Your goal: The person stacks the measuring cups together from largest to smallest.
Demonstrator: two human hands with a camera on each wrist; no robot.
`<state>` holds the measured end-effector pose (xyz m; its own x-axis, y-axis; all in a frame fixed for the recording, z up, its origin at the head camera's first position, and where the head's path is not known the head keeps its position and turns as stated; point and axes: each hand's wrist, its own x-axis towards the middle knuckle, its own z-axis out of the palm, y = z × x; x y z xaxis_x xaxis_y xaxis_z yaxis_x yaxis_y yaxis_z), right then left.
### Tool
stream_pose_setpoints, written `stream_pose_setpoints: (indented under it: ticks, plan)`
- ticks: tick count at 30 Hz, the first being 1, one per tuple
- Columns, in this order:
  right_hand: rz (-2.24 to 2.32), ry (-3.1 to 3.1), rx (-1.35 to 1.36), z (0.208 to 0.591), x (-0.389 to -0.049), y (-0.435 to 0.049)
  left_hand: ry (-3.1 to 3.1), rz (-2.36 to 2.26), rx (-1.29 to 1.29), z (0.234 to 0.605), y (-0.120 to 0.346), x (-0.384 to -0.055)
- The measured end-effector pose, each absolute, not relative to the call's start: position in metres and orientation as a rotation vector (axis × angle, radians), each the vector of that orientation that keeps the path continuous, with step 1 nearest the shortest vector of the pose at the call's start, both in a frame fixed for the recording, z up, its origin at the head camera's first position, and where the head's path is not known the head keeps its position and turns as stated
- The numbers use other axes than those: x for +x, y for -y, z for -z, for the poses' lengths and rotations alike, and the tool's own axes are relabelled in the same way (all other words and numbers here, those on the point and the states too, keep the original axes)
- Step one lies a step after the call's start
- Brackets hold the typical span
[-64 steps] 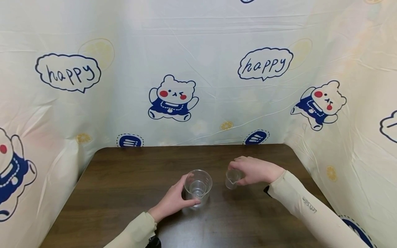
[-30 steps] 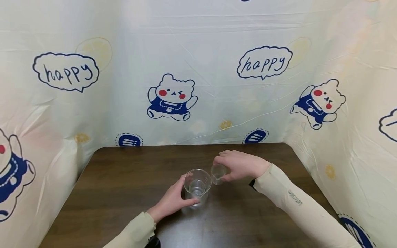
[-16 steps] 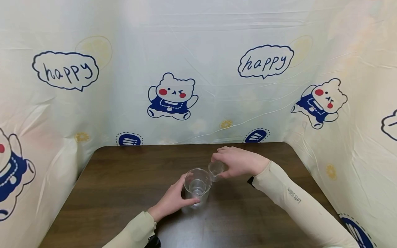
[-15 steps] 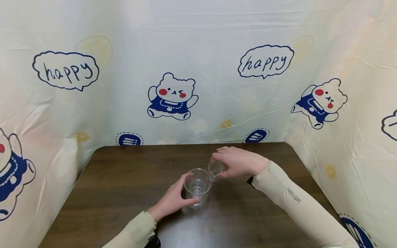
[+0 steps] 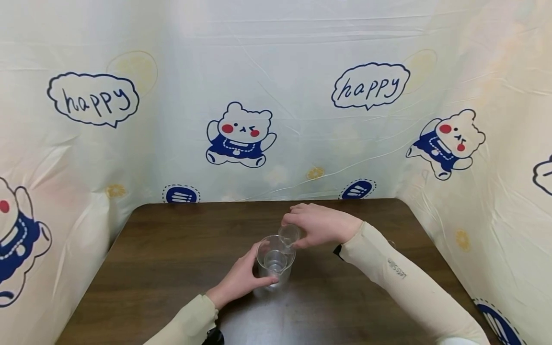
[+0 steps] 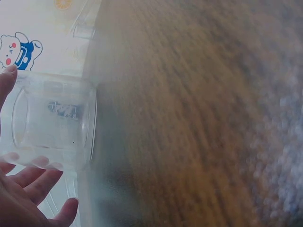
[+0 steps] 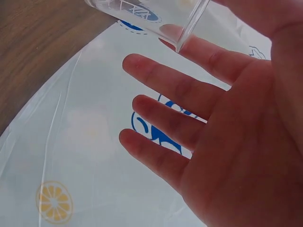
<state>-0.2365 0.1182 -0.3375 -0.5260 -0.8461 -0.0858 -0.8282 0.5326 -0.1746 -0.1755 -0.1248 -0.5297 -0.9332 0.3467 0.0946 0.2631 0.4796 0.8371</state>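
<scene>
My left hand [image 5: 241, 275] grips a clear glass beaker [image 5: 288, 275] standing upright on the table, thumb on the near side and fingers on the far side. A smaller clear vessel [image 6: 52, 120] shows nested inside this beaker in the left wrist view. My right hand [image 5: 321, 225] pinches a small clear beaker [image 5: 288, 234] near its rim between thumb and index finger. The other fingers are extended in the right wrist view. In the head view the small beaker [image 7: 142, 10] overlaps the far right part of the large beaker's rim.
The brown wooden table [image 5: 194, 239] spans the area under both hands. A pale printed curtain [image 5: 302, 96] hangs around its back and sides. A bit of clear glass rim [image 5: 391, 243] peeks out behind the right sleeve [image 5: 401, 273].
My right hand has carried the small beaker leftward, from the right of the large beaker to over its far right rim. My left hand and the large beaker have stayed in place.
</scene>
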Motion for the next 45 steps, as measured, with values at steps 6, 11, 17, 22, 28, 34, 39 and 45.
stream_pose_setpoints:
  ticks: [6, 11, 17, 22, 28, 34, 39, 45]
  plan:
    - [0.168, -2.570, -1.399, 0.342, -0.238, -0.109, -2.630, -1.441, 0.537, 0.531, 0.126, -0.175]
    - [0.142, -2.554, -1.374, 0.348, -0.238, -0.103, -2.644, -1.439, 0.544, 0.531, 0.126, -0.174]
    - [0.110, -2.549, -1.382, 0.351, -0.238, -0.099, -2.638, -1.449, 0.532, 0.530, 0.126, -0.174]
    - [0.093, -2.545, -1.376, 0.359, -0.239, -0.095, -2.626, -1.463, 0.528, 0.530, 0.126, -0.175]
    - [0.076, -2.532, -1.355, 0.373, -0.244, -0.093, -2.631, -1.448, 0.544, 0.531, 0.126, -0.175]
    - [0.075, -2.507, -1.372, 0.381, -0.246, -0.091, -2.639, -1.435, 0.559, 0.531, 0.126, -0.175]
    - [0.044, -2.504, -1.393, 0.388, -0.249, -0.090, -2.654, -1.429, 0.570, 0.531, 0.126, -0.175]
    - [0.033, -2.486, -1.343, 0.395, -0.251, -0.086, -2.644, -1.445, 0.563, 0.530, 0.126, -0.174]
